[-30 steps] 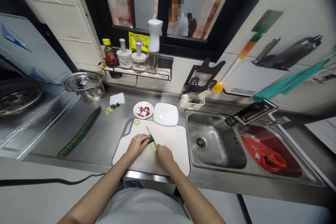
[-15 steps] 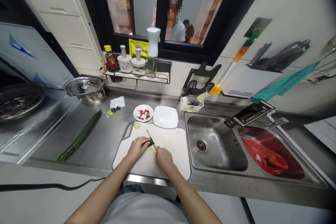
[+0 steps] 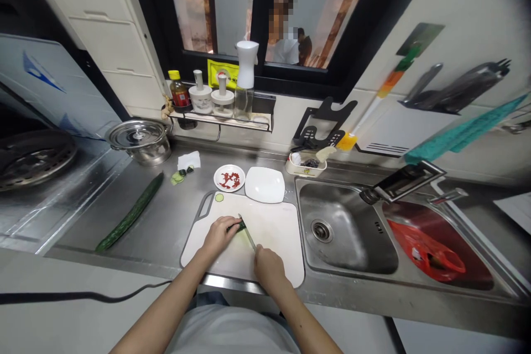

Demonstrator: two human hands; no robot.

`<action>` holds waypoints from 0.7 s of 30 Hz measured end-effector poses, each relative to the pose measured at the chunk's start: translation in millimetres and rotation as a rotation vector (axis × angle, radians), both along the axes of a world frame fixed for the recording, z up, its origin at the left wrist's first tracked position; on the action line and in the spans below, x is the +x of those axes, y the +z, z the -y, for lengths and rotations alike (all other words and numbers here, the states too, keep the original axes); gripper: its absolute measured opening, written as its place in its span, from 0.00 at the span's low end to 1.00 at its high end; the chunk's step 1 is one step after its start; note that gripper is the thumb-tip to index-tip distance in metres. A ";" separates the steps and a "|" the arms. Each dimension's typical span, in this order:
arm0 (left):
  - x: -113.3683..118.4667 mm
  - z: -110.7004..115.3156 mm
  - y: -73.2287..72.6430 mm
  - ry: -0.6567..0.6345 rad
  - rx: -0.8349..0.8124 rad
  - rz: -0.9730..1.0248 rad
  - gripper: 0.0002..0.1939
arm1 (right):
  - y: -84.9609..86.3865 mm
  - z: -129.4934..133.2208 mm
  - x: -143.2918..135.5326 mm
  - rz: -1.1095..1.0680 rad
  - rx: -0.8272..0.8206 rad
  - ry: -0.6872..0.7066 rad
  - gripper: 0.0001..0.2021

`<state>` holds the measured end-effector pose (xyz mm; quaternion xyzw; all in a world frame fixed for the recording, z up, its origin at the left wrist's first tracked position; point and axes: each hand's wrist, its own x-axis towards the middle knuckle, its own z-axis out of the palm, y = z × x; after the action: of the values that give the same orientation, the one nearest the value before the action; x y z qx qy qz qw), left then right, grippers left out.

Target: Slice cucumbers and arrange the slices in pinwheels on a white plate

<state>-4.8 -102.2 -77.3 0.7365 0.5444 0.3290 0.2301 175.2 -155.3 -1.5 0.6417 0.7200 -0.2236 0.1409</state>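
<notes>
My left hand [image 3: 219, 234] is closed over a piece of cucumber [image 3: 237, 227] and holds it down on the white cutting board [image 3: 274, 232]. In my right hand [image 3: 267, 265] is a knife [image 3: 248, 233], its handle gripped and its blade slanting up to the left beside the cucumber's right end. The fingers of my left hand hide part of the piece. One thin cucumber slice [image 3: 219, 197] lies near the board's top left corner. To the left, a whole cucumber [image 3: 130, 213] rests on the steel counter.
Behind the board stand a plate of chopped red pieces [image 3: 229, 178] and a white square plate [image 3: 264, 184]. Cucumber scraps [image 3: 178, 177] lie by a white tissue [image 3: 189, 160]. A lidded pot [image 3: 143, 141] is at the back left. The sink [image 3: 348, 232] adjoins the board's right side.
My right hand has moved a little right and down, bringing the knife with it toward the cucumber's right end. My left hand stays on the cucumber. The whole view has shifted slightly.
</notes>
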 end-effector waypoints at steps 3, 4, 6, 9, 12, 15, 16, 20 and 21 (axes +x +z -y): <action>0.0 0.0 0.8 0.005 -0.012 -0.004 0.12 | 1.5 -1.8 -0.8 -0.004 0.013 0.005 0.16; 0.1 -0.1 0.9 0.004 -0.013 -0.004 0.12 | 1.3 -2.6 -0.9 -0.004 0.015 0.006 0.16; 0.2 -0.4 0.7 0.000 -0.014 -0.002 0.12 | -0.4 -4.2 -1.2 -0.001 0.020 0.006 0.16; 0.1 -0.6 0.5 -0.005 -0.014 0.005 0.12 | -5.6 -7.5 -2.3 -0.003 0.039 0.020 0.16; -0.4 -0.4 0.4 -0.008 -0.011 0.012 0.12 | -11.0 -12.9 -5.4 -0.017 0.061 0.031 0.17; -0.9 -0.4 -0.3 -0.008 -0.007 0.016 0.12 | -13.6 -19.2 -9.8 -0.028 0.089 0.041 0.16; -1.0 -0.5 -0.6 -0.008 -0.005 0.016 0.12 | -13.9 -21.1 -11.3 -0.031 0.096 0.045 0.16; -1.0 -0.6 -1.6 -0.011 -0.001 0.020 0.12 | -14.4 -28.1 -16.6 -0.035 0.108 0.049 0.16; -0.9 -0.5 -1.7 -0.010 0.001 0.022 0.12 | -14.4 -29.9 -17.9 -0.035 0.110 0.047 0.16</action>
<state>-5.7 -101.7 -78.9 0.7358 0.5380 0.3359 0.2374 157.3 -125.3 -15.9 0.6274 0.7485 -0.1913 0.0980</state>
